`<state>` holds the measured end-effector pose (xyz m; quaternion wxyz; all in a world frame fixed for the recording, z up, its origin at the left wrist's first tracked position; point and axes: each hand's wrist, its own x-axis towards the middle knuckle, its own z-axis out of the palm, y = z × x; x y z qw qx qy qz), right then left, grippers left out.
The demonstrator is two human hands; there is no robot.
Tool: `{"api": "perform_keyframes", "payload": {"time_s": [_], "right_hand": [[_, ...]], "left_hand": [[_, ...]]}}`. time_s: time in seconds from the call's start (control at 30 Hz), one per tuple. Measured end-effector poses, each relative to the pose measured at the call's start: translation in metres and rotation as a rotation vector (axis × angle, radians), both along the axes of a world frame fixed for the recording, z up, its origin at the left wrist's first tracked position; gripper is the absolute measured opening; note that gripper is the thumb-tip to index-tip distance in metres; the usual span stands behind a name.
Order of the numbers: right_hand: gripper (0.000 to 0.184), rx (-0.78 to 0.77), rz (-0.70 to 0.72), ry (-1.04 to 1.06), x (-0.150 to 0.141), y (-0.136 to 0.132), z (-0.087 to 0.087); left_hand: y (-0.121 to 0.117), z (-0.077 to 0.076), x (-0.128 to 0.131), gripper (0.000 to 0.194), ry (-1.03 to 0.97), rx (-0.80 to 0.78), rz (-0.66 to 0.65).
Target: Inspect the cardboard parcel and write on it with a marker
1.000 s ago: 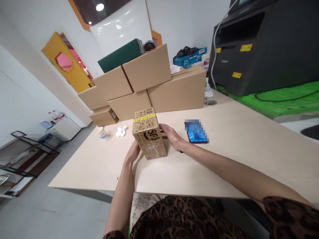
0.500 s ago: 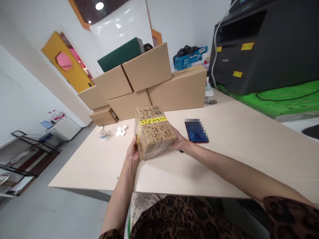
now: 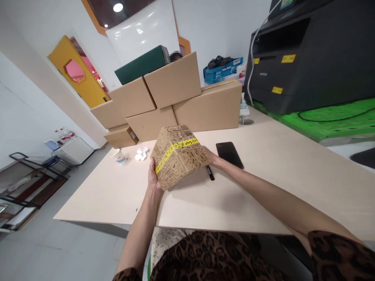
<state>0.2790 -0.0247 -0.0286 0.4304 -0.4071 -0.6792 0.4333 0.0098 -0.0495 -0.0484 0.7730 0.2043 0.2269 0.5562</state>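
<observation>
Between my two hands is a brown cardboard box (image 3: 184, 158), speckled with dark marks and banded with yellow tape. It is tilted, with its front lower edge near or just above the table (image 3: 222, 207); I cannot tell if it touches. My left hand (image 3: 154, 175) grips the left side, thumb up along the face. My right hand (image 3: 210, 156) holds the right side, its fingers partly hidden behind the box. Below the right side lies a small black utility-knife-like object (image 3: 210, 173). Right of my right hand lies a phone (image 3: 229, 154) with a dark screen.
Stacked cardboard boxes (image 3: 175, 86) form a wall at the back, topped by a dark green box (image 3: 142, 64). A paper cup (image 3: 118, 156) and crumpled tissue (image 3: 141, 153) stand left. A black printer (image 3: 307, 62) sits right. Behind the boxes, a person's head (image 3: 175, 56) shows.
The box has turned and tipped in my hands, so its taped left face now shows. More of the black object has come into view. The phone's screen has gone from blue to dark.
</observation>
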Motion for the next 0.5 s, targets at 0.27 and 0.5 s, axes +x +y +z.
{"api": "perform_keyframes", "payload": {"time_s": [0.27, 0.5], "right_hand": [[0.044, -0.112, -0.247, -0.709, 0.017, 0.017, -0.014], [0.027, 0.054, -0.404, -0.677, 0.033, 0.027, -0.007]], "left_hand": [[0.001, 0.010, -0.005, 0.064, 0.130, 0.039, 0.253], [-0.001, 0.015, -0.006, 0.055, 0.189, 0.089, 0.343]]}}
